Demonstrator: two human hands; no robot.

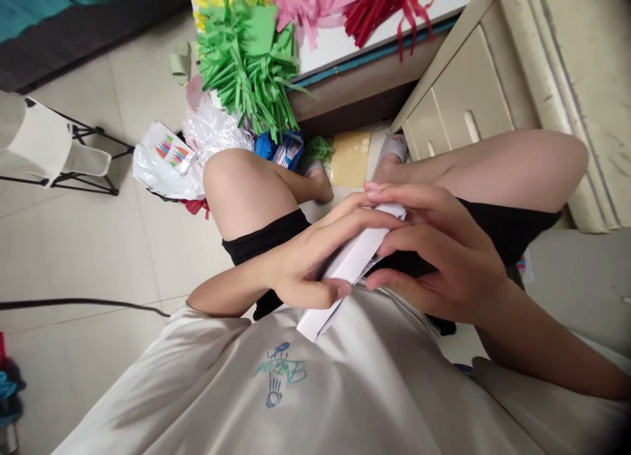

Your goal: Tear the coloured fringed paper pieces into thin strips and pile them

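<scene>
A slim white packet [355, 254] is held slantwise between both hands above the lap, its near end close to the shirt [197, 389]. The left hand [318, 254] is closed on it in a narrow grip, thumb pressed on the near half and fingers laid along the top. The right hand [444, 258] holds the packet's far half from the right with bent fingers; its thumb lies close to the edge, and I cannot tell whether it presses. On the shirt front is a print [280, 374] with teal script across dark blue drawings, too unclear to read for certain. On the floor to the left, a card [173, 150] with bright coloured spikes lies on a plastic bag [160, 177]; any lettering there is too small to make out. Ahead, green paper fringe [249, 67] hangs over the edge of a white table [320, 57], beside pink fringe [303, 8] and dark red fringe [372, 11]
</scene>
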